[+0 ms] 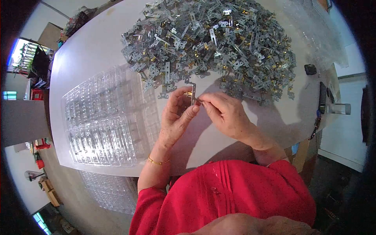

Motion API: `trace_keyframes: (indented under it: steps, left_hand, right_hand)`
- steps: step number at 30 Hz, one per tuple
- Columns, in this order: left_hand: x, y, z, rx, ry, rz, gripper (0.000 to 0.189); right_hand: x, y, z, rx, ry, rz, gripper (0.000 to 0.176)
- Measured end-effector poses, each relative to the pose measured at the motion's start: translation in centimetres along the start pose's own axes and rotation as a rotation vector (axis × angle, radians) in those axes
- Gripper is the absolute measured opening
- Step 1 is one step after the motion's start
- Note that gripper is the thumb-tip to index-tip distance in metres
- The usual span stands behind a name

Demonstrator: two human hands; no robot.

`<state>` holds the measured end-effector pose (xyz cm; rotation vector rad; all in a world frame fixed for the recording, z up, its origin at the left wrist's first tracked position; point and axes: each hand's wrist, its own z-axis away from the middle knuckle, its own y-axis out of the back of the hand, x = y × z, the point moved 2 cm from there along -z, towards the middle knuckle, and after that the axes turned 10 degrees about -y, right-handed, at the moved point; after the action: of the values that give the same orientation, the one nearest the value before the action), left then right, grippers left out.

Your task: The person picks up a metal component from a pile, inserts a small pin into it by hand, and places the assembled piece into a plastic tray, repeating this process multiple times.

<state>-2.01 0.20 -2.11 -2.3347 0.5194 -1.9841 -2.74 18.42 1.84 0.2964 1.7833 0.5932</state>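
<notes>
In my left hand [177, 117] a small metal bracket [193, 93] stands roughly upright between thumb and fingers, with a brass-coloured bit beside it. My right hand [227, 115] pinches at the bracket's side, its thumb and index fingertips pressed together; whatever small part lies between them is too hidden to name. Just beyond both hands rises a large pile of metal brackets [219, 47], grey with some brass-coloured pieces among them. Left of my hands lie clear plastic trays [100, 117] with rows of compartments, and metal parts show in some of them.
The white table [94, 43] holds clear plastic film [313, 35] at the far right. A small black object [310, 69] lies near the right edge, with a dark tool [322, 96] closer in. More clear trays [111, 192] sit below the table's left front edge.
</notes>
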Motion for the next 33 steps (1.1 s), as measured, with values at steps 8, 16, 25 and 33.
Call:
trace_keyframes:
  steps: [8, 16, 25, 33]
  left_hand:
    - [-0.2, -0.4, -0.1, -0.015, -0.006, -0.037, 0.053]
    - [-1.5, 0.2, 0.2, -0.085, 0.019, -0.133, 0.052]
    - [0.0, 0.6, -0.2, -0.093, -0.124, -0.312, 0.048]
    - [0.0, 0.4, -0.2, -0.093, -0.204, -0.293, 0.045]
  right_hand:
    - [0.1, -0.1, 0.3, -0.056, 0.091, 0.159, 0.014]
    - [0.2, -0.1, 0.0, -0.07, 0.119, 0.165, 0.012]
    - [-0.3, -0.3, -0.2, -0.112, 0.04, 0.121, 0.007]
    - [0.3, -0.2, 0.0, -0.214, -0.068, 0.108, 0.007]
